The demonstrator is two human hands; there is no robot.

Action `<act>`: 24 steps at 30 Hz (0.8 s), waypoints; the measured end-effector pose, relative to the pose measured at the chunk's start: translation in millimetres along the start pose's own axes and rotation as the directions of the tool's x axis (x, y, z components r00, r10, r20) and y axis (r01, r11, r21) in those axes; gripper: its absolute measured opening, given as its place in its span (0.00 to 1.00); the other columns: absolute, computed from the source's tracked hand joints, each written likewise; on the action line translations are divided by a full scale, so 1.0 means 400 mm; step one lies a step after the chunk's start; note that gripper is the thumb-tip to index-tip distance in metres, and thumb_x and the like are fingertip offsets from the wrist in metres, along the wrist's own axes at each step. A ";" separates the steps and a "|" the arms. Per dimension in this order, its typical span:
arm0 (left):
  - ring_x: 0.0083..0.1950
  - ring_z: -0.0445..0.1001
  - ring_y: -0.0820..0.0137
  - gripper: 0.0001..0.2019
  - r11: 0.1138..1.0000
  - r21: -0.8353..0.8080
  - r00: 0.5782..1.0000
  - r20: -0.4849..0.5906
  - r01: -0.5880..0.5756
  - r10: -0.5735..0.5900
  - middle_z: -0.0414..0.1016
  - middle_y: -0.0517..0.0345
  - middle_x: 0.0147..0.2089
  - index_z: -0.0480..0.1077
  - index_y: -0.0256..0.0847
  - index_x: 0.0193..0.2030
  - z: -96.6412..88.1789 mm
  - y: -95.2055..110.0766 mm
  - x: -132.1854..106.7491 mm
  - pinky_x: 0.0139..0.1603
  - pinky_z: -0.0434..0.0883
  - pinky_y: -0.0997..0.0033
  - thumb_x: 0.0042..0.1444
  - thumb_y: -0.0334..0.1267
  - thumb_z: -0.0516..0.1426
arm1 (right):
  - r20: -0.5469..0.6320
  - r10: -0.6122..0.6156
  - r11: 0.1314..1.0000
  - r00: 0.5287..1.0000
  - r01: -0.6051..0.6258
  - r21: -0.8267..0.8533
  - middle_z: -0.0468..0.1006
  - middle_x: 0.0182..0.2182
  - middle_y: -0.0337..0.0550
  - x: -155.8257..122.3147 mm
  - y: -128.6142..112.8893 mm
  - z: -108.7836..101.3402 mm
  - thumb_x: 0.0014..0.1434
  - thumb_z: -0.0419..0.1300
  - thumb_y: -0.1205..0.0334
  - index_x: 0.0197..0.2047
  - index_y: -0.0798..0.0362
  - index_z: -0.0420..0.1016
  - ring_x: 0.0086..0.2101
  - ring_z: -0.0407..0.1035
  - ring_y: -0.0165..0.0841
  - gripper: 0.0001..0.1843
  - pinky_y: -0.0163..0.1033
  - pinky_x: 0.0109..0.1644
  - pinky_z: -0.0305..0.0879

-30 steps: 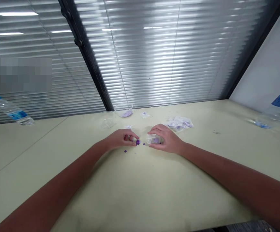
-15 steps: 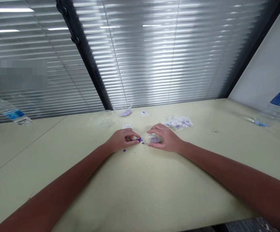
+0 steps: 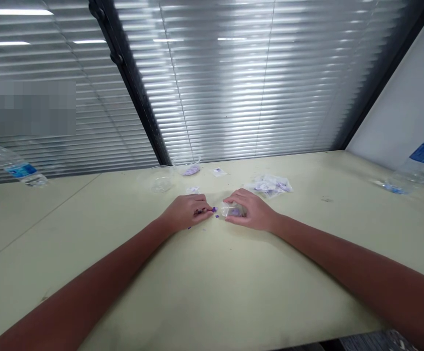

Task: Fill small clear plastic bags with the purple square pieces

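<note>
My left hand (image 3: 188, 213) rests on the table with thumb and fingers pinched together. A small purple piece (image 3: 214, 209) shows at its fingertips, and darker bits show between the fingers. Just right of them lies a small purple square (image 3: 217, 216) on the tabletop. My right hand (image 3: 253, 210) curls around a small clear plastic container (image 3: 230, 209), which seems to lie tipped with its mouth toward my left hand. Something purple shows inside it, though the fingers hide part. The edge of another purple bit (image 3: 189, 227) peeks out under my left hand.
Behind my hands lie a clear bag of purple and white pieces (image 3: 270, 185), a clear bowl with purple pieces (image 3: 190, 169), a clear round dish (image 3: 161, 183) and small packets (image 3: 219, 171). Water bottles stand far left (image 3: 20, 168) and far right (image 3: 422, 156). Blinds close the back.
The fingers of my left hand have drawn closer together and now partly cover the purple bit below them. My right hand and the container have hardly moved.
</note>
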State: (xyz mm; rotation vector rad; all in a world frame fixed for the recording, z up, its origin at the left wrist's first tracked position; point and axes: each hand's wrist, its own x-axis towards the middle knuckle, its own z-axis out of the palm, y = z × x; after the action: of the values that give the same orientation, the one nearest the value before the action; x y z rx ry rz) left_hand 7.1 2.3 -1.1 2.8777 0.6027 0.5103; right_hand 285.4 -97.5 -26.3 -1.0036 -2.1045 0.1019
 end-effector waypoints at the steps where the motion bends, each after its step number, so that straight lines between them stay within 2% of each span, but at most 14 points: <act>1: 0.41 0.79 0.64 0.15 1.000 0.000 1.000 -0.001 -0.008 0.008 0.83 0.55 0.40 0.84 0.48 0.45 -0.001 0.002 0.001 0.40 0.64 0.67 0.71 0.53 0.60 | -0.001 0.000 1.000 1.000 0.000 0.000 0.82 0.44 0.48 0.000 -0.001 0.000 0.66 0.71 0.49 0.56 0.49 0.79 0.45 0.76 0.44 0.19 0.50 0.52 0.74; 4: 0.41 0.78 0.64 0.15 1.000 -0.018 1.000 -0.015 0.007 -0.007 0.82 0.55 0.40 0.82 0.46 0.43 0.000 0.008 0.005 0.40 0.65 0.67 0.69 0.54 0.62 | 0.004 0.005 1.000 1.000 -0.005 0.002 0.82 0.44 0.48 0.000 -0.002 -0.001 0.66 0.71 0.49 0.55 0.48 0.79 0.45 0.76 0.44 0.19 0.50 0.51 0.74; 9: 0.41 0.77 0.64 0.15 0.999 0.010 0.999 -0.024 0.035 -0.034 0.80 0.55 0.38 0.78 0.44 0.36 0.014 0.015 0.013 0.39 0.64 0.67 0.73 0.46 0.58 | 0.014 0.007 1.000 1.000 -0.007 -0.001 0.82 0.45 0.48 0.003 -0.005 -0.001 0.66 0.71 0.49 0.55 0.48 0.78 0.46 0.76 0.44 0.19 0.50 0.51 0.74; 14: 0.41 0.76 0.63 0.15 0.987 0.153 0.999 0.011 -0.049 0.048 0.80 0.54 0.40 0.76 0.43 0.41 0.017 0.011 0.013 0.38 0.63 0.66 0.76 0.44 0.53 | 0.026 0.015 1.000 1.000 -0.015 -0.005 0.82 0.45 0.48 0.002 -0.005 -0.002 0.67 0.71 0.50 0.55 0.49 0.78 0.46 0.75 0.44 0.19 0.50 0.52 0.74; 18: 0.41 0.75 0.61 0.15 0.969 0.239 0.998 0.033 -0.060 0.053 0.79 0.53 0.40 0.73 0.42 0.41 0.013 0.012 0.018 0.39 0.64 0.63 0.78 0.42 0.50 | 0.033 0.032 0.999 0.999 -0.032 0.013 0.82 0.45 0.48 -0.001 -0.003 0.000 0.67 0.71 0.50 0.56 0.49 0.78 0.46 0.75 0.44 0.19 0.50 0.52 0.73; 21: 0.41 0.75 0.62 0.14 0.986 0.163 0.998 -0.046 0.040 -0.033 0.78 0.54 0.39 0.71 0.42 0.40 0.015 0.028 0.022 0.42 0.66 0.62 0.77 0.41 0.51 | 0.030 0.026 0.999 0.999 -0.026 0.021 0.82 0.45 0.48 -0.002 0.000 0.002 0.67 0.71 0.50 0.56 0.49 0.78 0.46 0.75 0.44 0.19 0.50 0.52 0.73; 24: 0.40 0.74 0.64 0.12 0.981 -0.037 0.972 -0.130 0.190 -0.193 0.77 0.57 0.40 0.70 0.43 0.42 0.025 0.065 0.027 0.41 0.67 0.64 0.77 0.43 0.52 | 0.042 0.023 1.000 0.999 -0.024 0.017 0.82 0.46 0.48 -0.001 0.001 0.003 0.67 0.71 0.50 0.57 0.48 0.78 0.47 0.75 0.44 0.20 0.50 0.52 0.73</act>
State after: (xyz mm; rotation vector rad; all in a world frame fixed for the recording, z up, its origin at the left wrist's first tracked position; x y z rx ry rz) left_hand 29.4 -17.8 -1.5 2.7391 0.8783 0.6781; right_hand 284.9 -97.3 -27.5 -1.0242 -2.1264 0.1544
